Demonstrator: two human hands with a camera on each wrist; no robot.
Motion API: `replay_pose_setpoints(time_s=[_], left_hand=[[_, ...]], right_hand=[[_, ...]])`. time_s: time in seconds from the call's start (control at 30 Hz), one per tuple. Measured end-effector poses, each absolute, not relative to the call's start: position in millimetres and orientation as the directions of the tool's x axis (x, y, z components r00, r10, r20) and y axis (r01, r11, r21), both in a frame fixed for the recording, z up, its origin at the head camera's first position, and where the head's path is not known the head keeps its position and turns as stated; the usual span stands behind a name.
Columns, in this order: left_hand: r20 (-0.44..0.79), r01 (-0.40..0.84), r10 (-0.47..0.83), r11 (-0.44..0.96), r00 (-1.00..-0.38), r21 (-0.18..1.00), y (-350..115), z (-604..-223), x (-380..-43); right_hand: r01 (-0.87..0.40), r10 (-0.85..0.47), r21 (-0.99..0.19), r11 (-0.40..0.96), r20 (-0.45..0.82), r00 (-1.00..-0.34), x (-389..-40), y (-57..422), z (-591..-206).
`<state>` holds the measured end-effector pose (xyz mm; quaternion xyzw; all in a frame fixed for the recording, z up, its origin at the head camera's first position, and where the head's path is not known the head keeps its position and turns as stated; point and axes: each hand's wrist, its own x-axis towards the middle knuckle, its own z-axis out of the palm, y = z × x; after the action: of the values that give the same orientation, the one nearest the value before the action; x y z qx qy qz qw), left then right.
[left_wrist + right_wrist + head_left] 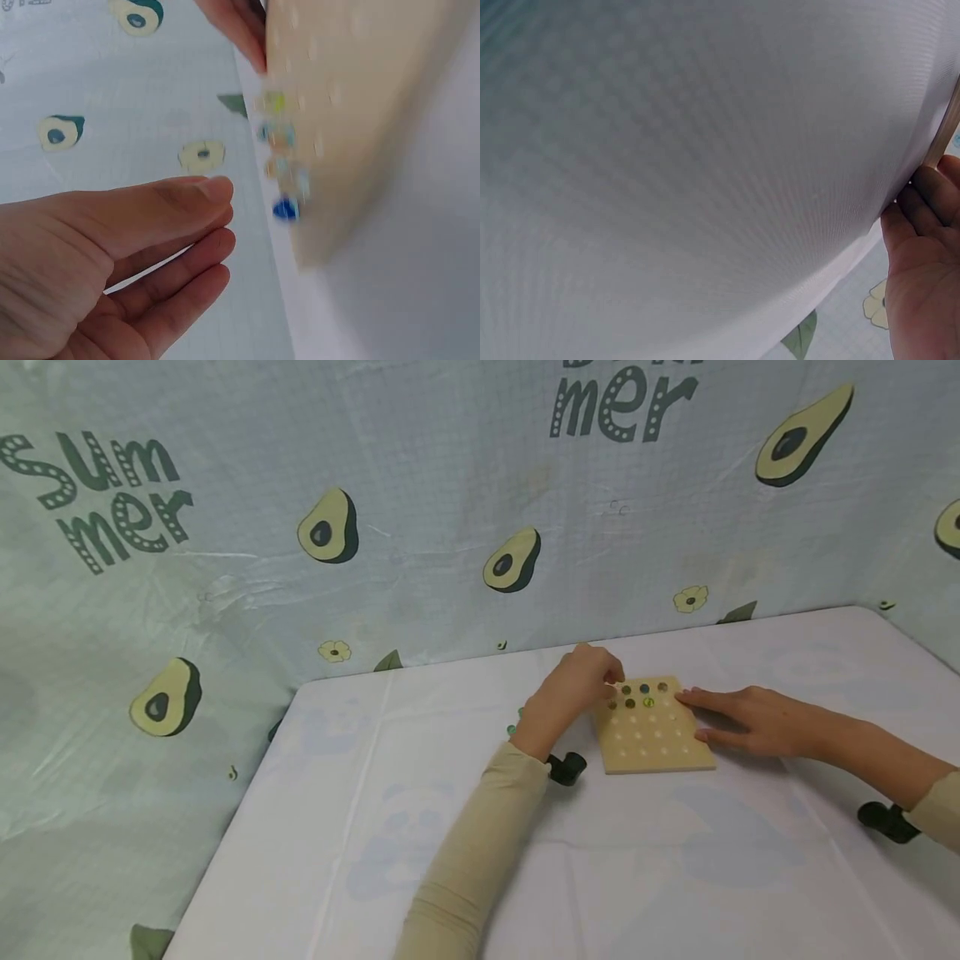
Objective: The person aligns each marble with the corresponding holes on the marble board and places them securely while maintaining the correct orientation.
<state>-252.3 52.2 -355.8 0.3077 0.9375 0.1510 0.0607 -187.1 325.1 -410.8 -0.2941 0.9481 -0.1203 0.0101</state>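
A square pale wooden board (pixel 654 735) with rows of round hollows lies on the table. Several glass marbles sit in its two far rows, among them a yellow-green marble (pixel 648 702) and a blue marble (pixel 285 210) at the corner. Over the far left corner hovers my left hand (pixel 573 687), its fingers loosely bent. In the left wrist view, nothing shows between the thumb (pixel 214 191) and fingers, which are apart from the marbles. My right hand (pixel 761 720) touches the board's right edge with extended fingers; the right wrist view catches it beside the edge (pixel 946 124).
Green marbles (pixel 512 729) lie on the white table (pixel 420 760), partly hidden behind my left wrist. A curtain (pixel 420 510) printed with avocados hangs behind the table's far edge. Dark wrist cameras (pixel 567 769) sit under both wrists.
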Motion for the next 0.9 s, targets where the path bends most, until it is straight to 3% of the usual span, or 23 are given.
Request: replay_pose_setpoints(time_s=[0.2, 0.43, 0.63, 0.9], left_hand=[[-0.025, 0.555, 0.594, 0.765, -0.804, 0.326, 0, -353, -264], [-0.119, 0.563, 0.610, 0.778, -0.783, 0.279, -50, -357, -273], [-0.174, 0.633, 0.682, 0.727, -0.711, 0.265, -75, -363, -278], [-0.092, 0.729, 0.781, 0.612, -0.618, 0.308, -87, -378, -286]], right_hand=[[-0.550, -0.556, -0.236, 0.801, 0.045, -0.830, -187, 327, -412], [-0.557, -0.562, -0.238, 0.796, 0.050, -0.825, -186, 328, -412], [-0.560, -0.566, -0.242, 0.792, 0.051, -0.823, -187, 327, -413], [-0.538, -0.548, -0.249, 0.805, 0.035, -0.836, -187, 326, -412]])
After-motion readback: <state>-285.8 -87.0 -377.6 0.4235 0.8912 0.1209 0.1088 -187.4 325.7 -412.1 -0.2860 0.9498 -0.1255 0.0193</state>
